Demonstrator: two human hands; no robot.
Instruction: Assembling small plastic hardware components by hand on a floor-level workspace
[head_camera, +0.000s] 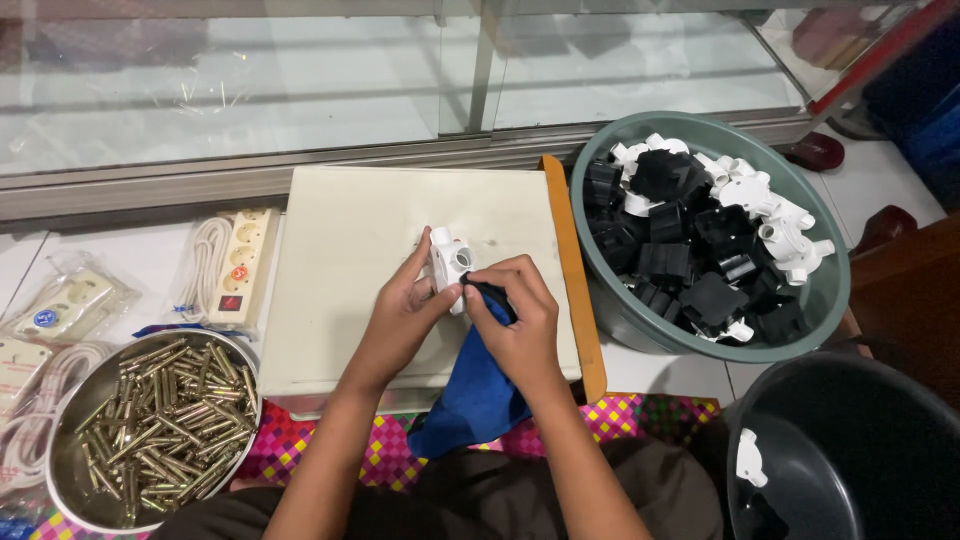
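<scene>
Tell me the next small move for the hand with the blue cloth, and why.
Probably rub the blue cloth on across the white fitting: the left hand grips the fitting over the board, and the right hand presses the cloth against its side.

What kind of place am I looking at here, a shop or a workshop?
Likely a small electrical-goods shop floor used as a work spot: a glass display case behind, a green basin of black and white plastic fittings, a metal bowl of brass pins, packaged power strips alongside.
</scene>
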